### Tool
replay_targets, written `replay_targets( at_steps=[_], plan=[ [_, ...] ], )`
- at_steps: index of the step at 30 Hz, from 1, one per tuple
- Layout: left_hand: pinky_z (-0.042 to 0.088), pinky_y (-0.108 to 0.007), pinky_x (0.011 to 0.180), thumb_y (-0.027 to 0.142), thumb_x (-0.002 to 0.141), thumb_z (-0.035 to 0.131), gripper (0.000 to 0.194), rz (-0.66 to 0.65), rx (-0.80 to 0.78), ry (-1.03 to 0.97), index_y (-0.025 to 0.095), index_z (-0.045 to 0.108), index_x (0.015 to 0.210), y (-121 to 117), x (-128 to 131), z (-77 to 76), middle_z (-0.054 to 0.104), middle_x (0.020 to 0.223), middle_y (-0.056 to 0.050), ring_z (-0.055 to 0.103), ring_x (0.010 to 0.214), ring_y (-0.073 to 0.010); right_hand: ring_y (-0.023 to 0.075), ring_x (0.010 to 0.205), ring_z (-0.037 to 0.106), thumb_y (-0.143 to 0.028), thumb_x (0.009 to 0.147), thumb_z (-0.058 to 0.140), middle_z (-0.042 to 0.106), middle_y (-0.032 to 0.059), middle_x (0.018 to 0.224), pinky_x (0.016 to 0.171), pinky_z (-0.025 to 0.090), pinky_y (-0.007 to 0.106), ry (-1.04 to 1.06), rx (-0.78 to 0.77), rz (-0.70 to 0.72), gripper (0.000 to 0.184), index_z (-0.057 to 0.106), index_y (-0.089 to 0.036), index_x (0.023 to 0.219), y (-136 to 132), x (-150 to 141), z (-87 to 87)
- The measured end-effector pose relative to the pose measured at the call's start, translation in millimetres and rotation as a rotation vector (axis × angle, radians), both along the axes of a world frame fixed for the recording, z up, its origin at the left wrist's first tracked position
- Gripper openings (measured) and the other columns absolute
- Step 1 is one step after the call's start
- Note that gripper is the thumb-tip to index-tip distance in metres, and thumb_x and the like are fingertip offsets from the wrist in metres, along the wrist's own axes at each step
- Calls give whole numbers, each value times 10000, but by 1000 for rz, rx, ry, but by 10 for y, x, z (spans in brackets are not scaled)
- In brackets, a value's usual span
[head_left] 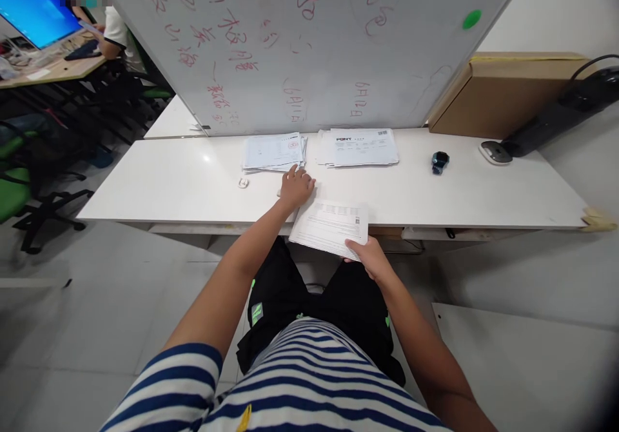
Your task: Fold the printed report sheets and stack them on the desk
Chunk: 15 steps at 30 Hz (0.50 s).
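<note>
My right hand (366,255) grips a sheaf of printed white papers (331,225) at its lower right corner, thumb on top. The papers tilt over the desk's front edge. My left hand (297,187) is palm down with its fingers apart, between those papers and a left stack of printed sheets (273,151). Its fingertips come up to that stack's lower edge; whether they touch it I cannot tell. A small pale thing (279,193) pokes out beside the left wrist, mostly hidden. To the right lies another paper stack (365,147) headed "PONY".
On the white desk (193,187) are a small whitish item (243,183), a dark watch (439,162) and a computer mouse (496,153). A whiteboard (314,51) rises behind. A cardboard box (512,97) stands at right. Another person (118,35) sits at a desk far left.
</note>
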<state>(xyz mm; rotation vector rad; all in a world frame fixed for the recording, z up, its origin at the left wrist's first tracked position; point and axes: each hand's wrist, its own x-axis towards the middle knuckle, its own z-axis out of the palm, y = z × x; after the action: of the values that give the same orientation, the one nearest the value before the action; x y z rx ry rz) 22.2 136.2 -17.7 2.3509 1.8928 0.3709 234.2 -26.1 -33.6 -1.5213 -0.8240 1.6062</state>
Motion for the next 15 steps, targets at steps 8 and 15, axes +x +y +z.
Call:
replay_targets(
  at_steps=[8,15],
  plan=[
    [1,-584,1125,351,923,348,318,13,23,-80,208,551,1121,5,36,-26,133,1570,-53,-95,1441,-290,187,586,673,-187,718,661,724,109,930,465,584,292,-13,12,6,309,640,-95,1012,-11,-9,-59],
    [119,-500,1138,408,954,268,425,143,180,-121,206,533,1218,-146,18,159,156,1558,-70,-20,1445,-261,177,581,666,-161,716,634,725,112,931,458,572,284,-48,81,14,330,627,-80,1035,-7,-41,40]
  ],
)
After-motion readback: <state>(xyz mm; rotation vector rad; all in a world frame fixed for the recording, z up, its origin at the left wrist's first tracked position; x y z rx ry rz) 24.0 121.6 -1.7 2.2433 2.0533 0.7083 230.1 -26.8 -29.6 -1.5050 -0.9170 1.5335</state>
